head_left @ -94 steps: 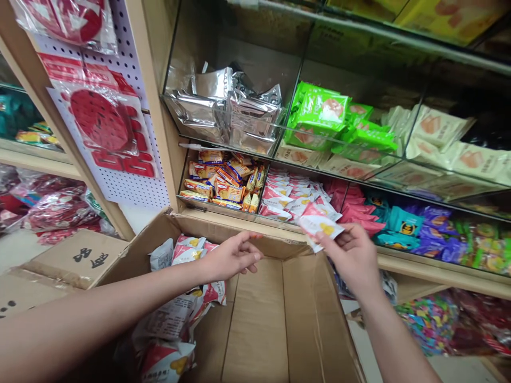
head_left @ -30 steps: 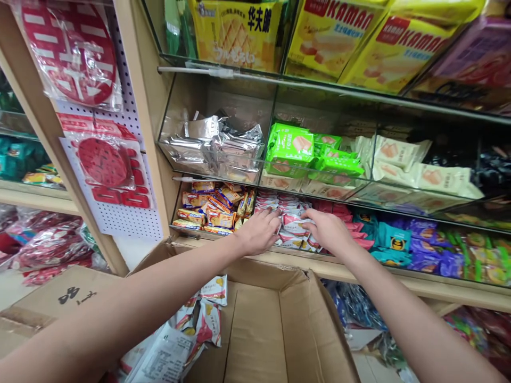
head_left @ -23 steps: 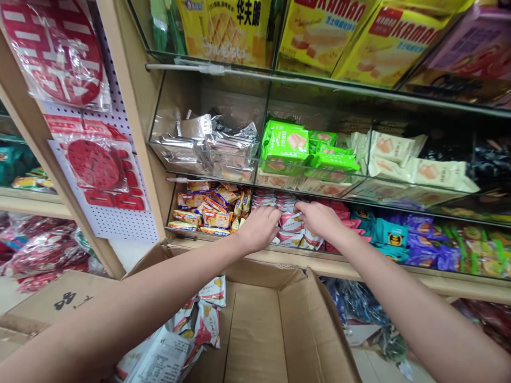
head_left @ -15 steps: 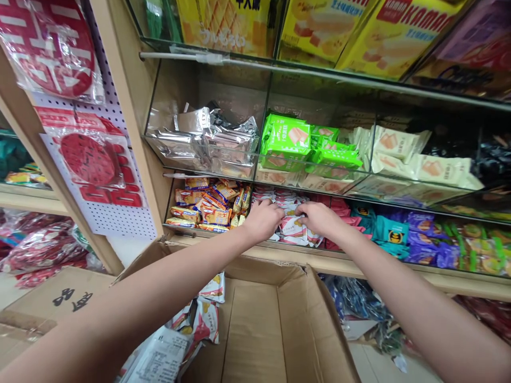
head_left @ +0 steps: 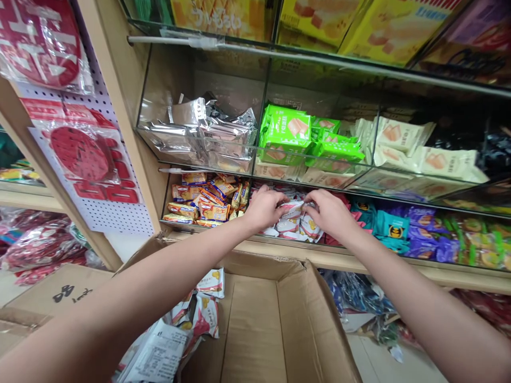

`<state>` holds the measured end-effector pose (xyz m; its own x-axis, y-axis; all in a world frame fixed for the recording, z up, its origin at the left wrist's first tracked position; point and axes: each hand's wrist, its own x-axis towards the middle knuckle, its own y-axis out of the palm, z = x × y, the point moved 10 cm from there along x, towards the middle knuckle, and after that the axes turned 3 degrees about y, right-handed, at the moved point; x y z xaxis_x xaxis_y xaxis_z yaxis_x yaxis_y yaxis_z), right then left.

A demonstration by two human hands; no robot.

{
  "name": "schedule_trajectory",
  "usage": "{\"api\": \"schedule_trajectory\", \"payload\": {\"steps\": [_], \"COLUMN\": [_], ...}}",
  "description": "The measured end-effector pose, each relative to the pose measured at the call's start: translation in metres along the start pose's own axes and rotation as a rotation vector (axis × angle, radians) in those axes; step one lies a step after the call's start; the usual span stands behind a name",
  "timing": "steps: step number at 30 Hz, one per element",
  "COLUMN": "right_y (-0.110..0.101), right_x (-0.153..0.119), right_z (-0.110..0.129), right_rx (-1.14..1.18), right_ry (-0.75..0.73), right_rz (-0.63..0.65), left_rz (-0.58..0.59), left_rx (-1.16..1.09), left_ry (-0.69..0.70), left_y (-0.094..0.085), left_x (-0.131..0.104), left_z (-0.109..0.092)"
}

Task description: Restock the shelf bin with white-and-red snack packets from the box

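A small white and pink snack packet (head_left: 293,209) is pinched between my two hands over the bottom shelf compartment. My left hand (head_left: 264,209) has its fingers closed on the packet's left end. At its right end my right hand (head_left: 330,214) curls in, thumb and fingertips closed on the edge; the exact contact is partly hidden. More white and pink packets (head_left: 288,227) lie in the compartment beneath my hands. Below my forearms stands an open cardboard box (head_left: 255,324), with several similar packets (head_left: 206,315) and a silvery white bag (head_left: 157,351) at its left side.
Orange-wrapped snacks (head_left: 213,205) fill the compartment to the left; teal packets (head_left: 392,226) and purple packets (head_left: 425,236) lie to the right. Above are silver packets (head_left: 191,130), green packets (head_left: 285,133) and a glass shelf edge (head_left: 359,170). Red decorations (head_left: 80,151) hang at left.
Both hands have risen slightly within the compartment, and a packet now shows lifted between them. My right hand has moved a little to the right. The view has shifted slightly.
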<state>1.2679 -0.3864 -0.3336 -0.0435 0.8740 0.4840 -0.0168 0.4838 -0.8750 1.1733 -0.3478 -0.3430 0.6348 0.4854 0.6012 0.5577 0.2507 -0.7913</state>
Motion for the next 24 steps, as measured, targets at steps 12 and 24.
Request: {"api": "schedule_trajectory", "payload": {"steps": [12,24], "right_y": [0.078,0.088], "right_x": [-0.036,-0.021], "right_z": [0.03,0.02], "right_rx": [0.05,0.106], "right_ry": [-0.032,0.066], "right_rz": [0.683,0.681], "left_rz": [0.13,-0.104], "left_rx": [0.017,-0.156], "left_ry": [0.059,0.04], "left_y": [0.014,-0.028], "left_x": [-0.001,0.002], "left_z": [-0.007,-0.008]}}
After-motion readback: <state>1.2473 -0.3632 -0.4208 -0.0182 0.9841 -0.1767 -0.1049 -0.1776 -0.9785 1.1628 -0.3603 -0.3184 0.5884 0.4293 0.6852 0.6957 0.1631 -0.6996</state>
